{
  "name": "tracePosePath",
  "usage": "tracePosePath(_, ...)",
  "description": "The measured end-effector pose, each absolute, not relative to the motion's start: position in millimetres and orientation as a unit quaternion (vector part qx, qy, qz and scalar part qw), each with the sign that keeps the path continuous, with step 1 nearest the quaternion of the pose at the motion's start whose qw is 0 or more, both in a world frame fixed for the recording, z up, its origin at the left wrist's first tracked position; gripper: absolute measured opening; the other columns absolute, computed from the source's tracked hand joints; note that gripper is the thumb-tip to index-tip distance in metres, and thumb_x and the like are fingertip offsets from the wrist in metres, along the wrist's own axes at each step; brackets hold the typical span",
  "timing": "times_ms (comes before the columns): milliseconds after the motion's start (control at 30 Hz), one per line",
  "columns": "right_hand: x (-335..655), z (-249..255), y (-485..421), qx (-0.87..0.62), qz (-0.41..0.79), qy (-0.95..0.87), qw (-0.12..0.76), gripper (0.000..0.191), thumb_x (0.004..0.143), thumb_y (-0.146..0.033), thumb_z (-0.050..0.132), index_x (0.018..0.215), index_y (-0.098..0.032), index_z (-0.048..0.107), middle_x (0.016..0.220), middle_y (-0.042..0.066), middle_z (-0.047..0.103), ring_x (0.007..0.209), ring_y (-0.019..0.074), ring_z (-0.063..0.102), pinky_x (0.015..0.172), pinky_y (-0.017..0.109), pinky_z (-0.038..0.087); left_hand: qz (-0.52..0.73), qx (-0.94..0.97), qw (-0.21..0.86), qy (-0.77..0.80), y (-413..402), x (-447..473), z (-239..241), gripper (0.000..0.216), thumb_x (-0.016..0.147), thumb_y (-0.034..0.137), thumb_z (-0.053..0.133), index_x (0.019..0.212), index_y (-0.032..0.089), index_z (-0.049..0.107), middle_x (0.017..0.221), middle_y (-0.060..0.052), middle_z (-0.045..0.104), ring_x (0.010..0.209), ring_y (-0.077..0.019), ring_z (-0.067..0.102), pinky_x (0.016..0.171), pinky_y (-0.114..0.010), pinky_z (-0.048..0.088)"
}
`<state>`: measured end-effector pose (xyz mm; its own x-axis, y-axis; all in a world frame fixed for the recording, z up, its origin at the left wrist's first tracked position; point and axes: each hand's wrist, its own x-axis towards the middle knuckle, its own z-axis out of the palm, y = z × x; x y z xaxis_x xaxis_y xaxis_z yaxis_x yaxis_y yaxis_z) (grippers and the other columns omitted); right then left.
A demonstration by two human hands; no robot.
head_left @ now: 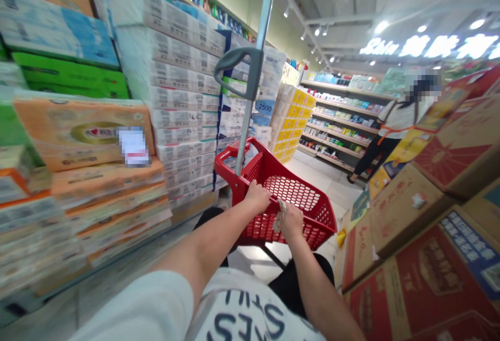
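Observation:
A red plastic shopping basket (320,203) with a honeycomb mesh stands right in front of me, its inside bare where I can see it. My left hand (258,197) is closed over the near rim. Just to its right, my right hand (292,220) is closed at the same rim, with a crumpled pale cloth or tissue (280,216) bunched at its thumb side. From the basket's left end rises a metal pole (267,13) bearing a grey loop handle (254,73). Neither hand touches the pole. The fingertips are hidden behind the rim.
Tall stacks of tissue packs (183,96) line the left side, with orange packs (89,133) nearest. Cardboard cartons (422,273) are piled close on the right. Ahead, the tiled aisle (316,172) leads to stocked shelves (339,117), where a person (398,117) in a white top stands.

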<state>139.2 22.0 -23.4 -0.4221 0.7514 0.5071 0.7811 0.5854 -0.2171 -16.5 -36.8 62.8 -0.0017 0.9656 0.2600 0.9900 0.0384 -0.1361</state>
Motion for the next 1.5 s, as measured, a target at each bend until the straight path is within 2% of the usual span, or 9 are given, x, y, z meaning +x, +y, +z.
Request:
tracePosePath(133, 137.6, -25.4, 22.8, -0.422, -0.028, -0.858, 0.292, 0.033, 0.095, -0.025, 0.037, 0.12, -0.024, 0.057, 0.106, 0.006, 0.063, 0.097, 0.0197, 0.053, 0.087, 0.033, 0.031, -0.057, -0.694, 0.148, -0.703, -37.0, -17.6, 61.7, 0.026, 0.085, 0.043, 0.056, 0.092, 0.021, 0.069, 0.096, -0.01, 0.071, 0.094, -0.0277, 0.061, 0.091, -0.044, 0.027)
tracePosePath(333, 143.4, -25.8, 22.7, -0.474, -0.022, -0.827, 0.301, 0.032, 0.096, -0.026, 0.034, 0.114, -0.023, 0.061, 0.098, 0.007, 0.064, 0.093, 0.02, 0.054, 0.086, 0.034, 0.032, -0.06, -0.694, 0.159, -0.699, -37.2, -18.8, 60.8, 0.024, 0.084, 0.041, 0.057, 0.09, 0.022, 0.07, 0.094, -0.01, 0.071, 0.092, -0.027, 0.062, 0.089, -0.044, 0.028)
tracePosePath(533, 140.3, -26.9, 21.1, -0.419, -0.009, -0.851, 0.317, 0.032, 0.095, -0.026, 0.036, 0.12, -0.023, 0.057, 0.109, 0.006, 0.063, 0.098, 0.02, 0.053, 0.088, 0.033, 0.032, -0.064, -0.7, 0.154, -0.695, -39.0, -19.0, 61.6, 0.026, 0.084, 0.042, 0.057, 0.092, 0.021, 0.07, 0.095, -0.011, 0.071, 0.094, -0.0275, 0.061, 0.09, -0.045, 0.029)
tracePosePath(733, 140.7, -27.7, 25.0, -0.474, 0.02, -0.818, 0.327, 0.038, 0.098, -0.032, 0.028, 0.111, -0.027, 0.063, 0.096, 0.005, 0.066, 0.091, 0.0196, 0.056, 0.083, 0.033, 0.033, -0.059, -0.694, 0.156, -0.7, -39.3, -18.6, 61.5, 0.024, 0.084, 0.042, 0.057, 0.091, 0.022, 0.069, 0.096, -0.009, 0.071, 0.094, -0.0267, 0.061, 0.091, -0.045, 0.029)
tracePosePath(967, 132.3, -25.8, 23.2, -0.405, -0.012, -0.86, 0.31, 0.033, 0.094, -0.022, 0.038, 0.12, -0.025, 0.058, 0.107, 0.006, 0.064, 0.096, 0.0185, 0.056, 0.085, 0.032, 0.035, -0.059, -0.698, 0.151, -0.698, -42.0, -19.5, 63.0, 0.026, 0.085, 0.043, 0.056, 0.092, 0.022, 0.069, 0.097, -0.01, 0.071, 0.096, -0.0273, 0.061, 0.091, -0.045, 0.029)
tracePosePath(1133, 126.7, -21.1, 22.9, -0.448, 0.022, -0.839, 0.309, 0.035, 0.098, -0.027, 0.029, 0.112, -0.026, 0.062, 0.097, 0.005, 0.066, 0.09, 0.0189, 0.058, 0.079, 0.032, 0.034, -0.05, -0.697, 0.15, -0.699, -42.5, -18.9, 64.4, 0.025, 0.084, 0.042, 0.057, 0.092, 0.022, 0.07, 0.097, -0.01, 0.071, 0.096, -0.0273, 0.061, 0.091, -0.044, 0.03)
tracePosePath(1200, 118.9, -18.5, 19.4, -0.464, 0.024, -0.83, 0.308, 0.034, 0.098, -0.028, 0.03, 0.109, -0.025, 0.063, 0.096, 0.005, 0.066, 0.091, 0.0195, 0.057, 0.079, 0.032, 0.033, -0.048, -0.696, 0.151, -0.7, -42.0, -19.1, 64.1, 0.025, 0.085, 0.04, 0.056, 0.092, 0.021, 0.07, 0.097, -0.01, 0.071, 0.096, -0.0271, 0.061, 0.091, -0.044, 0.03)
tracePosePath(1333, 121.8, -19.3, 16.7, -0.432, -0.001, -0.85, 0.3, 0.03, 0.096, -0.027, 0.036, 0.116, -0.024, 0.059, 0.103, 0.005, 0.064, 0.094, 0.0194, 0.055, 0.082, 0.032, 0.032, -0.056, -0.7, 0.159, -0.694, -42.1, -20.9, 61.2, 0.025, 0.085, 0.039, 0.055, 0.093, 0.02, 0.069, 0.097, -0.01, 0.071, 0.096, -0.0272, 0.061, 0.091, -0.045, 0.029)
tracePosePath(1500, 139.4, -25.4, 20.4, -0.464, -0.012, -0.831, 0.308, 0.031, 0.098, -0.027, 0.034, 0.112, -0.023, 0.061, 0.098, 0.004, 0.065, 0.093, 0.019, 0.054, 0.084, 0.032, 0.029, -0.054, -0.704, 0.163, -0.689, -40.6, -21.2, 58.0, 0.027, 0.085, 0.042, 0.055, 0.094, 0.021, 0.069, 0.097, -0.01, 0.071, 0.096, -0.0272, 0.06, 0.09, -0.045, 0.029)
